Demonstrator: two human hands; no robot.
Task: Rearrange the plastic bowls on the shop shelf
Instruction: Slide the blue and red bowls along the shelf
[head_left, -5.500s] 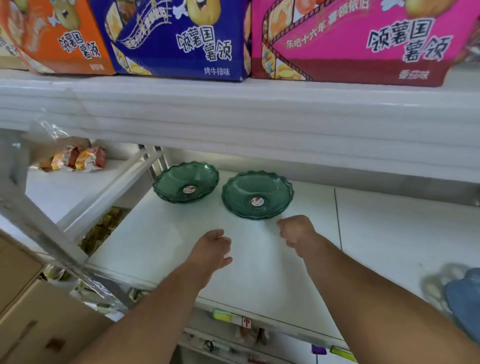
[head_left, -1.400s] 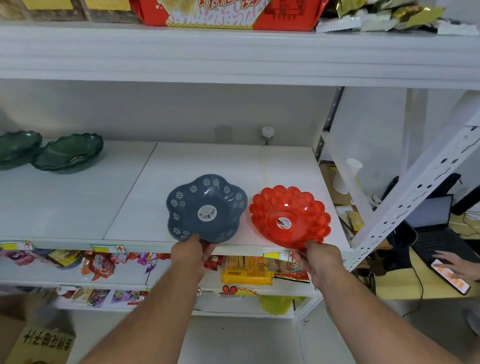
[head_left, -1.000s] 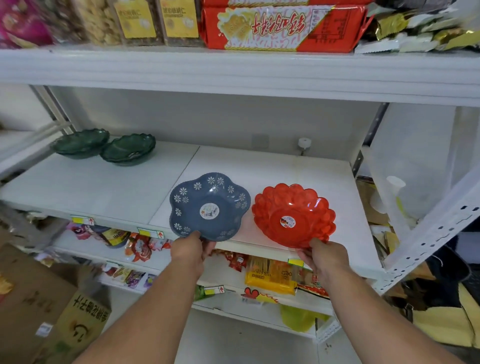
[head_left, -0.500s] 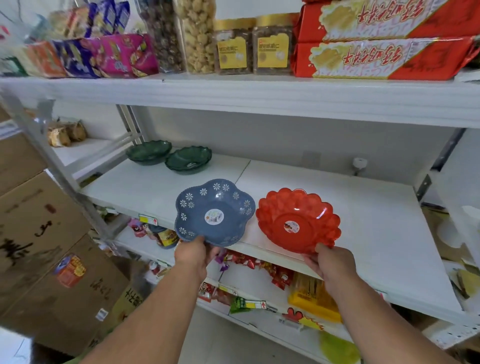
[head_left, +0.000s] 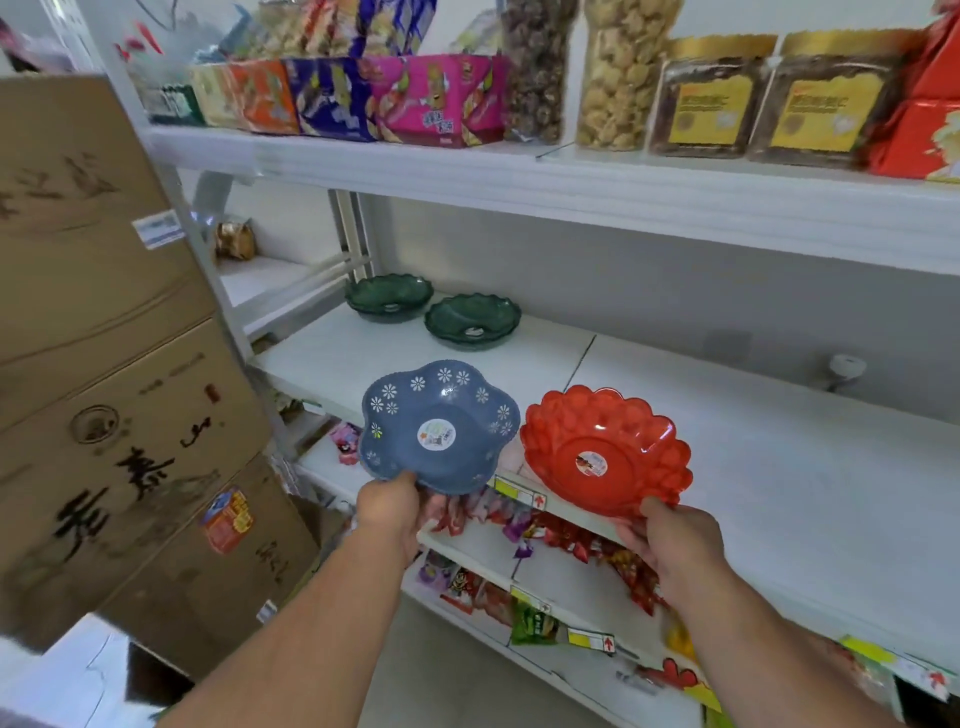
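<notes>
My left hand (head_left: 390, 506) grips the near rim of a blue flower-shaped bowl (head_left: 439, 426) with white daisy prints and a round sticker. My right hand (head_left: 670, 538) grips the near rim of a red scalloped bowl (head_left: 605, 449). Both bowls are lifted in the air in front of the white middle shelf (head_left: 779, 452), tilted toward me. Two dark green scalloped bowls (head_left: 388, 298) (head_left: 471, 321) sit side by side at the left back of that shelf.
Stacked cardboard boxes (head_left: 104, 338) stand close on the left. The upper shelf (head_left: 571, 182) carries snack boxes and jars. Lower shelves (head_left: 545, 587) hold packaged snacks behind price tags. A small white knob (head_left: 847, 366) sits at the shelf's back wall.
Both bowls were lifted off the shelf's right part and carried left toward the green bowls; my view swung left, bringing the cardboard boxes in.
</notes>
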